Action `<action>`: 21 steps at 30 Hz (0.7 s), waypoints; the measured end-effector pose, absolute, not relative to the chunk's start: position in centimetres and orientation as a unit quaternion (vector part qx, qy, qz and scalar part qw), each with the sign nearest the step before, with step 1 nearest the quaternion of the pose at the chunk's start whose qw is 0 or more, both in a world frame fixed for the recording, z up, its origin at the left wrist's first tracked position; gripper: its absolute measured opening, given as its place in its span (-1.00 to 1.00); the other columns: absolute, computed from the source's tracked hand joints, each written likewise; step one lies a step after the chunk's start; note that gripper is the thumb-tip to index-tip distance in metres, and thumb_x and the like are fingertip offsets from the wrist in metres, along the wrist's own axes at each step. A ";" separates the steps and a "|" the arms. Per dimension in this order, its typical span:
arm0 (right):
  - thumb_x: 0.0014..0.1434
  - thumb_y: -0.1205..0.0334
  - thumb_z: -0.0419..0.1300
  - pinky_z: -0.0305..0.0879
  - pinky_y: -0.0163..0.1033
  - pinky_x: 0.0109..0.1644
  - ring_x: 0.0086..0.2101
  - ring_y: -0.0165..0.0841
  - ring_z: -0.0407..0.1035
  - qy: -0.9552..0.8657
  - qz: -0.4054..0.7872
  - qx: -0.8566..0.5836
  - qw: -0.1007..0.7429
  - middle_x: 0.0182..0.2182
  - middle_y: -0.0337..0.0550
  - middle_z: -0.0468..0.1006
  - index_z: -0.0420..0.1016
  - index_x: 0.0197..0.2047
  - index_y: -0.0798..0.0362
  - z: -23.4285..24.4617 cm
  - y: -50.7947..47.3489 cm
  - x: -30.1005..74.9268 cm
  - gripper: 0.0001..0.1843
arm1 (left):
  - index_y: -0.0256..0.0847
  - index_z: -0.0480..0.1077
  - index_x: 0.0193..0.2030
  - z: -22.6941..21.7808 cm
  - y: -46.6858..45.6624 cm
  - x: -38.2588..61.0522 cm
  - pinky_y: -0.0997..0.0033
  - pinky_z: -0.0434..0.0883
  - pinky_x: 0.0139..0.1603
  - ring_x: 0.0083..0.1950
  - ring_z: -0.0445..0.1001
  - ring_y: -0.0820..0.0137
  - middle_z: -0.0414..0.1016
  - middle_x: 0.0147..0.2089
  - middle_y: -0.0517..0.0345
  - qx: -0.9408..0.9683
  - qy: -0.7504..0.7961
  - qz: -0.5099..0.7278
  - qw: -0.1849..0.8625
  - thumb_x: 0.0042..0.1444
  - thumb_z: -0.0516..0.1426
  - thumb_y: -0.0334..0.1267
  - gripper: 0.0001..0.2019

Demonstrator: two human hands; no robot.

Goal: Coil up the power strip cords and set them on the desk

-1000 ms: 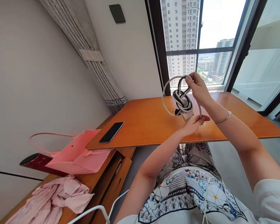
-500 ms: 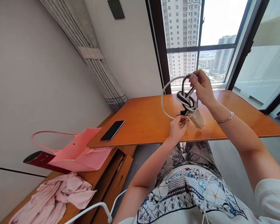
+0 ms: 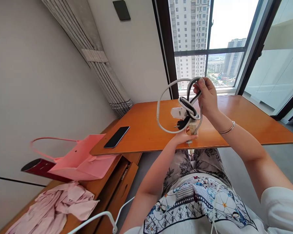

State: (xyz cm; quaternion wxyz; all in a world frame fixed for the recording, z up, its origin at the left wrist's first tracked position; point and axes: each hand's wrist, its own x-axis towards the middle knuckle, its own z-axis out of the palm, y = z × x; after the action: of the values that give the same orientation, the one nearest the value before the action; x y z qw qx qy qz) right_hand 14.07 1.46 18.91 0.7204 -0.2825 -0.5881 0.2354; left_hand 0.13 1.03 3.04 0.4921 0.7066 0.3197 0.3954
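Above the orange table I hold a tangle of white and black cables wound round a white power strip. My right hand is closed on the upper loop of the cables, pinching it near the top. My left hand is underneath, its fingers closed on the lower end of the bundle by a plug. A wide white cable loop hangs out to the left. A black plug sticks out below the knot.
A black phone lies near the table's left edge. A pink bag and pink cloth rest on the lower wooden bench at left. A white cable runs across the bottom. Windows stand behind the table.
The bundle has turned: the power strip now points left instead of down-right, and the white loop has swung wider to the left. My left hand has shifted under the bundle.
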 end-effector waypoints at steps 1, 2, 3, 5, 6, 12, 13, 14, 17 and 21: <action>0.19 -0.36 0.17 0.34 -0.31 -0.26 -0.26 -0.42 0.42 -0.585 0.236 -0.283 0.722 -0.34 -0.24 0.42 0.39 -0.18 -0.09 18.8 1.8 13.9 -0.51 | -0.15 0.44 0.08 3.1 1.1 0.1 0.02 0.37 0.22 0.20 0.47 0.03 0.58 0.03 -0.12 0.700 0.284 0.383 0.532 -0.33 0.47 0.06 -0.22; 0.19 -0.36 0.17 0.34 -0.32 -0.26 -0.26 -0.43 0.43 -0.579 0.240 -0.285 0.725 -0.35 -0.25 0.41 0.39 -0.18 -0.09 18.7 2.2 13.8 -0.51 | -0.16 0.44 0.07 3.2 1.0 0.0 0.04 0.39 0.17 0.15 0.50 0.05 0.58 0.00 -0.12 0.695 0.247 0.368 0.566 -0.32 0.47 0.07 -0.24; 0.19 -0.35 0.18 0.35 -0.33 -0.26 -0.27 -0.43 0.43 -0.569 0.249 -0.289 0.729 -0.35 -0.26 0.41 0.39 -0.19 -0.08 18.5 2.8 13.7 -0.52 | -0.17 0.44 0.04 3.2 1.0 -0.1 0.07 0.41 0.13 0.10 0.52 0.07 0.59 -0.03 -0.12 0.690 0.217 0.357 0.591 -0.31 0.46 0.06 -0.26; 0.20 -0.32 0.18 0.36 -0.35 -0.26 -0.30 -0.46 0.44 -0.538 0.280 -0.296 0.737 -0.37 -0.27 0.42 0.38 -0.21 -0.06 18.3 3.9 13.6 -0.53 | -0.20 0.44 -0.03 3.3 0.8 -0.5 0.14 0.43 0.04 0.00 0.55 0.15 0.59 -0.10 -0.08 0.679 0.194 0.362 0.608 -0.29 0.46 0.06 -0.32; 0.22 -0.29 0.19 0.37 -0.35 -0.25 -0.32 -0.47 0.44 -0.521 0.300 -0.300 0.741 -0.38 -0.28 0.43 0.37 -0.22 -0.05 18.1 4.5 13.6 -0.55 | -0.22 0.43 -0.06 3.3 0.6 -0.7 0.17 0.43 0.01 -0.05 0.56 0.19 0.58 -0.14 -0.04 0.674 0.201 0.372 0.606 -0.28 0.46 0.06 -0.34; 0.21 0.04 0.32 0.43 -0.33 -0.21 -0.41 -0.49 0.46 -0.498 0.398 -0.318 0.702 -0.45 -0.34 0.49 0.37 -0.23 -0.02 16.4 7.6 13.3 -0.74 | -0.24 0.36 -0.12 3.4 -0.3 -3.4 0.25 0.46 -0.06 -0.19 0.55 0.32 0.56 -0.23 0.09 0.631 0.330 0.410 0.570 -0.28 0.45 0.08 -0.35; 0.21 0.09 0.32 0.43 -0.33 -0.20 -0.41 -0.49 0.46 -0.498 0.408 -0.328 0.691 -0.45 -0.33 0.50 0.37 -0.24 0.00 16.1 8.2 13.1 -0.77 | -0.23 0.35 -0.13 3.5 -0.4 -4.0 0.27 0.46 -0.09 -0.22 0.55 0.33 0.56 -0.24 0.11 0.624 0.346 0.406 0.571 -0.28 0.45 0.08 -0.35; 0.22 0.13 0.31 0.43 -0.33 -0.20 -0.41 -0.49 0.46 -0.497 0.416 -0.341 0.681 -0.45 -0.31 0.52 0.37 -0.25 0.01 15.7 8.8 13.0 -0.79 | -0.23 0.34 -0.14 3.5 -0.4 -4.5 0.29 0.47 -0.13 -0.25 0.55 0.35 0.56 -0.26 0.12 0.615 0.360 0.401 0.575 -0.28 0.45 0.09 -0.35; 0.26 0.24 0.24 0.41 -0.33 -0.13 -0.35 -0.49 0.46 -0.505 0.416 -0.402 0.640 -0.38 -0.25 0.56 0.39 -0.22 0.04 14.4 10.7 12.5 -0.90 | -0.22 0.30 -0.16 3.8 0.1 -5.9 0.32 0.47 -0.24 -0.34 0.56 0.37 0.55 -0.31 0.16 0.576 0.400 0.388 0.599 -0.30 0.46 0.10 -0.33; 0.26 0.33 0.15 0.40 -0.27 -0.03 -0.25 -0.47 0.44 -0.537 0.408 -0.479 0.562 -0.20 -0.12 0.61 0.41 -0.02 0.08 12.2 12.8 12.2 -0.80 | -0.24 0.32 -0.17 3.9 2.2 -7.7 0.29 0.50 -0.28 -0.40 0.55 0.35 0.57 -0.35 0.12 0.546 0.452 0.363 0.605 -0.31 0.46 0.09 -0.34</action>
State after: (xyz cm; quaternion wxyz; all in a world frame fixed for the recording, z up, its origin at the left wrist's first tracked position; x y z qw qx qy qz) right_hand 12.20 12.79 12.24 0.5619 -0.4786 -0.5374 0.4079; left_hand -7.65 2.19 3.92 0.6051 0.5462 0.4515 0.3629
